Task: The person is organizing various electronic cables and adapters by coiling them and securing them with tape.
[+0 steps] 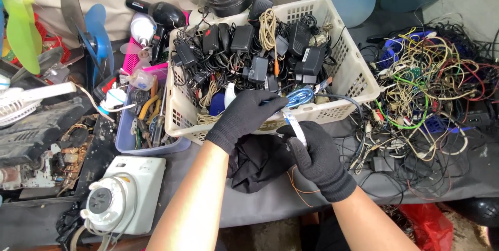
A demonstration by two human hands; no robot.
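Grey cloth covers the worktop (pixel 270 199), where the white slotted plastic basket (pixel 353 69) already brims with black adapters, while beside it a tangled wire heap (pixel 431 89) waits (unsorted), and both black-gloved hands, left hand (pixel 244 116) and right hand (pixel 319 157), pinch a coiled blue cable (pixel 300 96) at its front rim.

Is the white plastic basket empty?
No, the white plastic basket is full of black power adapters and coiled cables.

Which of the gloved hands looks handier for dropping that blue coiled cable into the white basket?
Probably the left hand: it already grips the blue coiled cable right at the white basket rim. The right hand sits lower, pinching a pale strip.
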